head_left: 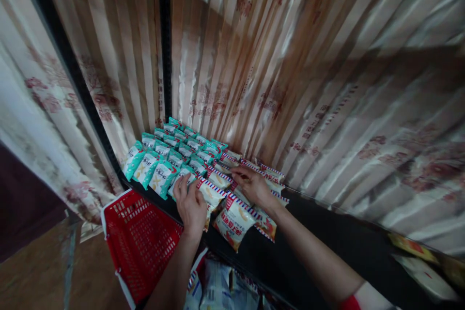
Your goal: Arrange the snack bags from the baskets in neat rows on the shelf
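Observation:
My left hand (191, 203) rests at the front of the shelf, its fingers bent and apart, against the edge where a teal snack bag (163, 177) row meets the white bags. My right hand (254, 185) reaches over the white snack bags with red-and-blue striped edges, fingers loosely bent and touching the bags behind the front row; no bag is visibly lifted in it. A striped-edge white bag (234, 223) leans at the front between my forearms. The bags under my right palm are partly hidden.
A black shelf (312, 252) extends to the right, with blurred packets (423, 271) at its far end. Below its front edge hang a red basket (145, 237) and more packets (218, 288). Pleated printed sheeting (308, 82) covers the back, and a black post (166, 53) stands at the corner.

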`<action>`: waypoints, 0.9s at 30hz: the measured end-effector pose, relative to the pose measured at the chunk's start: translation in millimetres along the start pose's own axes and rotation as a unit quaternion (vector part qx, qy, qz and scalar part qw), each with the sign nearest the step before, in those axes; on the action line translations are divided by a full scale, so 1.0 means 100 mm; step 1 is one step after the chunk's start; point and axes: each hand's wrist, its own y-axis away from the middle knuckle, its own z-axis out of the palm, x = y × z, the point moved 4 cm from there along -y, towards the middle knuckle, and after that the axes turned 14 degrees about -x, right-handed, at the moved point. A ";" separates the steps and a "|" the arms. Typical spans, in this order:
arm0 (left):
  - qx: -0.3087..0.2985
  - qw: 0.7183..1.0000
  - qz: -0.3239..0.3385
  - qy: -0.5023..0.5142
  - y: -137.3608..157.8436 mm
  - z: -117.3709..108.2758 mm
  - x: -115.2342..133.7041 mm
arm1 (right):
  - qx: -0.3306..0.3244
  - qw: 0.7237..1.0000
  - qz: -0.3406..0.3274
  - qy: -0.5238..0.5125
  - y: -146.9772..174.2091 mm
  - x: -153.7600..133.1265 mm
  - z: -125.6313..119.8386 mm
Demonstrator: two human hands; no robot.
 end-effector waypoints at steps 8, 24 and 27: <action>-0.033 0.997 -0.064 -0.008 -0.05 0.03 -0.11 | -0.149 0.985 -0.051 0.073 -0.73 -0.27 0.46; -0.083 0.982 -0.170 0.008 -0.14 0.08 -0.18 | -0.169 0.972 -0.013 0.162 -1.13 -0.29 0.67; -0.067 0.987 -0.144 -0.005 -0.15 0.06 -0.15 | -0.121 0.960 0.065 0.246 -1.18 -0.21 0.49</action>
